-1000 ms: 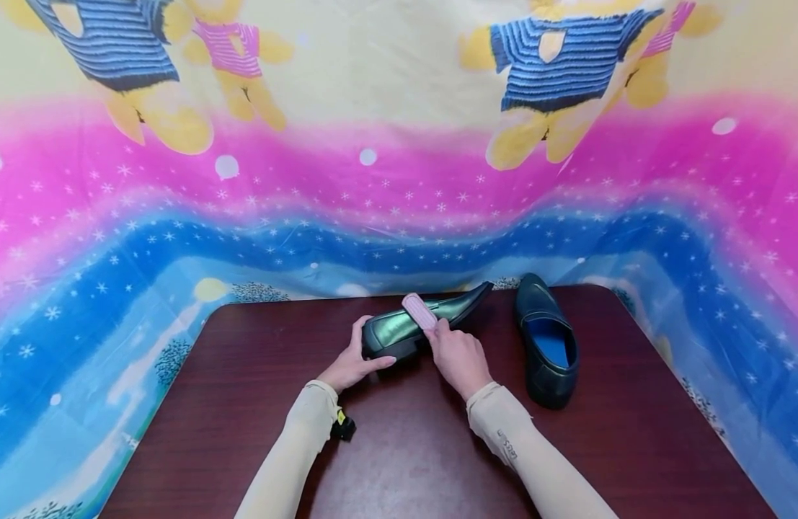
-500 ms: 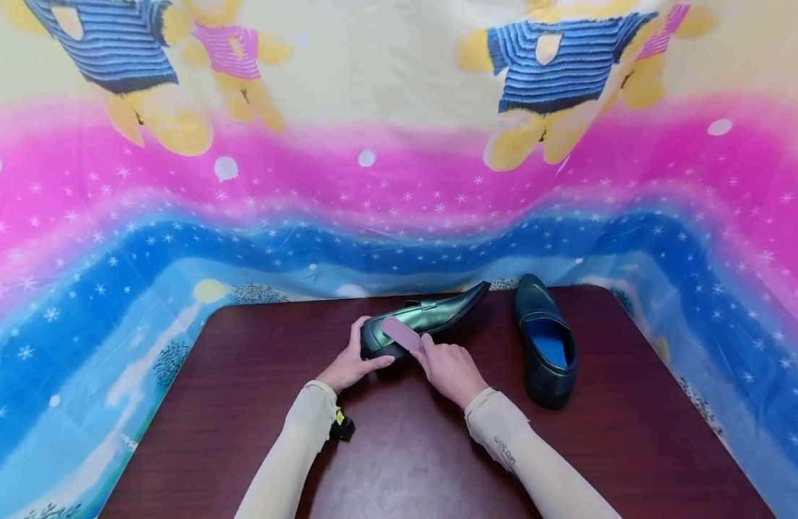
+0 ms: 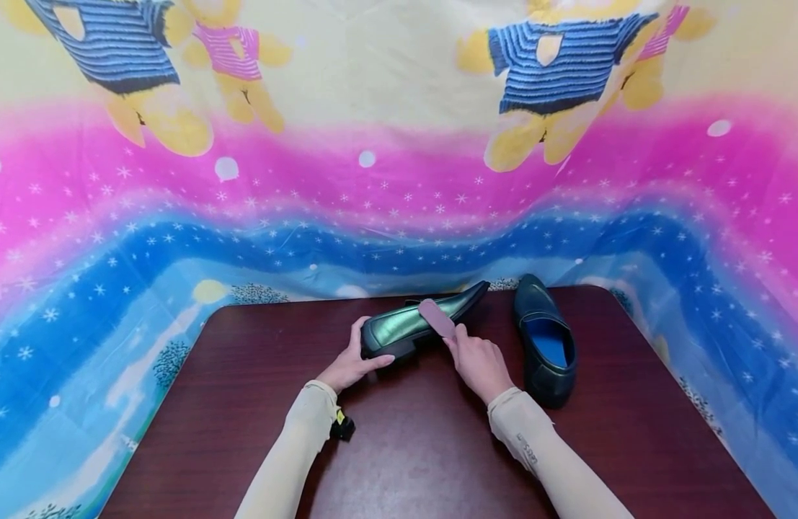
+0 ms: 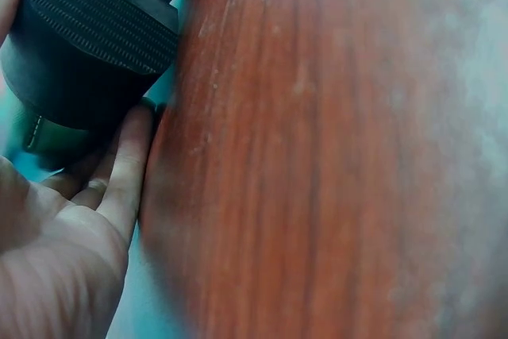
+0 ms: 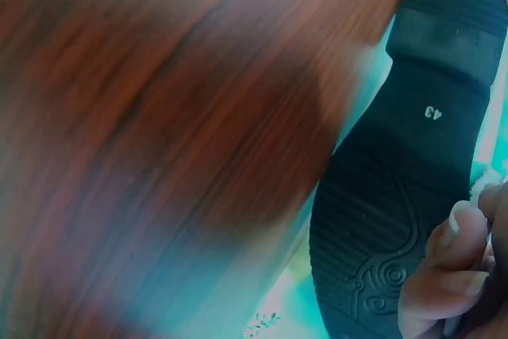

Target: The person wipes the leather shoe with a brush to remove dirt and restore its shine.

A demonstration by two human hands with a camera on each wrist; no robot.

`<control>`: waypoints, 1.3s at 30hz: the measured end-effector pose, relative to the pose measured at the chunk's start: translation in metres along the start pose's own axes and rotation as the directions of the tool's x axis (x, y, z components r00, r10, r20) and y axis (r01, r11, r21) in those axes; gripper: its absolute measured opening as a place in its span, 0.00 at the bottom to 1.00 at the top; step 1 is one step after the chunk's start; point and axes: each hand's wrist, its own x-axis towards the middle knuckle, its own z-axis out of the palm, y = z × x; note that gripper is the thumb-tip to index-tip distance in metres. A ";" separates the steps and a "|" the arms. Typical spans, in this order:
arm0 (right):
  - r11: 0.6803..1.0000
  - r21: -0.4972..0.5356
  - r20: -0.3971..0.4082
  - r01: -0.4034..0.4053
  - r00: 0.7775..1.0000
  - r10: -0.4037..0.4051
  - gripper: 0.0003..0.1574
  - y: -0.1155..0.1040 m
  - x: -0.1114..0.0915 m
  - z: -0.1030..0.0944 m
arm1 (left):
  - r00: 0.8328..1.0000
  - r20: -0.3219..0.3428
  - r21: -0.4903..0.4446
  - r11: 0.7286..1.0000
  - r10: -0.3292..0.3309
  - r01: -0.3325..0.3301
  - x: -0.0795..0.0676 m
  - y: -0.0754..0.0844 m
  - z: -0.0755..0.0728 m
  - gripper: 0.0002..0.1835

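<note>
My left hand [image 3: 347,366] grips the heel end of a dark green, shiny loafer [image 3: 395,326], tipped on its side with its toe pointing to the back right. In the left wrist view the ridged heel [image 4: 99,29] sits between thumb and fingers. My right hand [image 3: 481,365] pinches the handle of a small pink-backed brush [image 3: 435,318], whose head overlaps the loafer's side near the front. Close up in the right wrist view, the patterned black sole [image 5: 397,148] faces the camera, and a bit of white bristle [image 5: 486,182] shows beside the fingers [image 5: 456,236].
A matching loafer [image 3: 546,346] with a blue insole stands upright to the right of my right hand. Both shoes are towards the back of a dark red wooden table [image 3: 256,389]. Behind it hangs a patterned cloth [image 3: 373,238] with bears and snowflakes.
The brush slid from the loafer's middle back towards the heel, then forward to the right towards the toe. My left hand and the loafer stay in place.
</note>
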 end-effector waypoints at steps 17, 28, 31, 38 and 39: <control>0.996 0.088 0.009 0.020 1.000 -0.021 0.18 -0.027 0.006 0.002 | 0.994 -0.112 0.035 0.999 0.002 0.002 0.004 0.024 0.017 0.43; 0.998 0.045 -0.026 0.039 0.999 -0.038 0.17 -0.030 0.010 -0.001 | 0.994 -0.108 0.008 1.000 -0.004 0.005 0.000 0.022 0.000 0.42; 0.999 0.038 -0.014 0.023 1.000 -0.023 0.17 -0.025 0.010 -0.004 | 0.996 -0.091 0.007 1.000 -0.004 0.004 0.000 0.021 -0.001 0.42; 0.993 0.057 0.036 -0.101 0.994 0.099 0.17 -0.008 0.007 -0.012 | 0.997 -0.075 -0.019 1.000 -0.019 0.018 0.001 0.020 0.004 0.43; 0.991 0.060 0.037 -0.118 0.993 0.116 0.18 -0.006 0.007 -0.013 | 0.997 -0.077 -0.022 1.000 -0.022 0.021 0.002 0.019 0.004 0.43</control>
